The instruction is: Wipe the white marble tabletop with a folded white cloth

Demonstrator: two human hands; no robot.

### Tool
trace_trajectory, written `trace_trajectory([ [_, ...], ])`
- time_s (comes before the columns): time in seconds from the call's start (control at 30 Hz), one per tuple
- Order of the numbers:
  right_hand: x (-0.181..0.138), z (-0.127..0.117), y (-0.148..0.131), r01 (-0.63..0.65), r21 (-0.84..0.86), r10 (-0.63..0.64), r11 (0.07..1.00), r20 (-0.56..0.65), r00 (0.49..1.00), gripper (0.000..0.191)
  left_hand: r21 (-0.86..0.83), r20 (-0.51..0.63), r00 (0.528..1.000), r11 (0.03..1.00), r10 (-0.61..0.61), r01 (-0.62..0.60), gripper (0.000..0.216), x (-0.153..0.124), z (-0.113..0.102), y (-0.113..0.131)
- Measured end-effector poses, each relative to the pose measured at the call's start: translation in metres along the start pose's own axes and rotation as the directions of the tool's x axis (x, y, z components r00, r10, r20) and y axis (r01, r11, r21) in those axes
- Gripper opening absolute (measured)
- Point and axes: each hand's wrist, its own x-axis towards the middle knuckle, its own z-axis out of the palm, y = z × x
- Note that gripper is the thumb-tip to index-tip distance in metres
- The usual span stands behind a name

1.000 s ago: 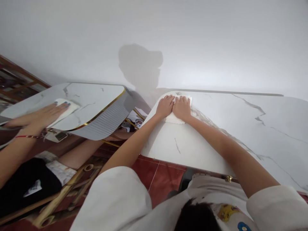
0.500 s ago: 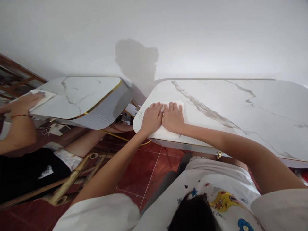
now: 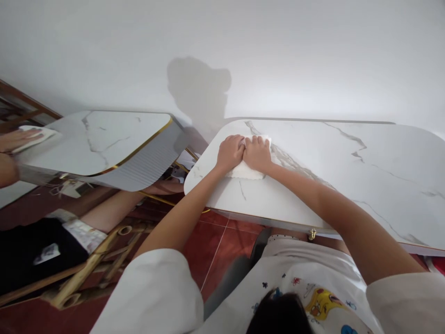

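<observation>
Side by side, my left hand [image 3: 230, 153] and my right hand [image 3: 257, 154] press down on a white cloth [image 3: 247, 173], their fingers curled over its far part. The cloth lies flat on a white marble-patterned tabletop [image 3: 392, 195], towards its left end. Its near edge shows below my wrists, and a corner sticks out past my right fingertips. Both thumbs meet in the middle and are partly hidden.
To the left stands a second marble-patterned table [image 3: 118, 130] with a gold edge. A co-worker's hand [image 3: 17, 139] rests on a white cloth [image 3: 43, 135] there. A bamboo chair [image 3: 90, 264] is below it. The wall [image 3: 313, 55] runs along the back.
Both my hands and the cloth have slid away from me, from the table's near edge towards its middle. The co-worker's hand and cloth have shifted left.
</observation>
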Motion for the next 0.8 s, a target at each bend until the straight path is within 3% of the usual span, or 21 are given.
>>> trace_trajectory([
  [0.17, 0.05, 0.004, 0.033, -0.049, -0.009, 0.05, 0.999, 0.032, 0.998, 0.04, -0.048, -0.012, 1.0, 0.999, 0.001, -0.002, 0.037, 0.061, 0.024, -0.004],
  [0.33, 0.092, 0.009, 0.057, -0.049, -0.002, 0.049, 0.999, 0.018, 0.999, 0.039, -0.029, -0.031, 1.0, 1.0, 0.001, -0.002, 0.039, 0.104, 0.042, -0.01],
  [0.57, 0.134, 0.018, 0.079, -0.059, 0.027, 0.058, 0.998, 0.027, 0.998, 0.039, 0.061, -0.026, 0.998, 0.997, -0.054, 0.056, 0.037, 0.14, 0.053, -0.007],
  [0.8, 0.145, 0.02, 0.092, -0.082, -0.021, 0.082, 0.996, 0.011, 0.997, 0.039, 0.032, 0.016, 0.998, 0.997, -0.068, 0.067, 0.036, 0.161, 0.062, -0.004],
])
